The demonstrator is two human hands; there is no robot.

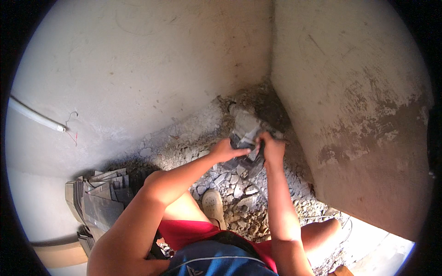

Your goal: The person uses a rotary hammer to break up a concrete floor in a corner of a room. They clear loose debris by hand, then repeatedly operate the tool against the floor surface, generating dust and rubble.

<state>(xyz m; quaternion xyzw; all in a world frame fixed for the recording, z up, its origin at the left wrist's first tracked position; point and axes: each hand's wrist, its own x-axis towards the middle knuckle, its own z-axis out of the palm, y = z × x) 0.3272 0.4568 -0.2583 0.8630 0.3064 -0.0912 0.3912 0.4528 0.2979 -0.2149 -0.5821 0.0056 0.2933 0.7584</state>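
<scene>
A grey and black demolition hammer [246,125], slightly blurred, points away from me into the corner where two walls meet. My left hand [225,150] is closed on the left side of its black rear part. On the other side, my right hand [272,148] wraps round the rear grip; some of its fingers are hidden. The front end of the hammer lies against broken ground, and its tip cannot be made out. Broken stones [237,188] lie beneath the tool and between my legs.
A stack of grey tiles or boards [103,193] stands left of my leg. Pale walls rise on the left [138,69] and right [350,115]. A white tube [39,115] with loose wires runs along the left wall. A thin cable [322,217] crosses the rubble near my right knee.
</scene>
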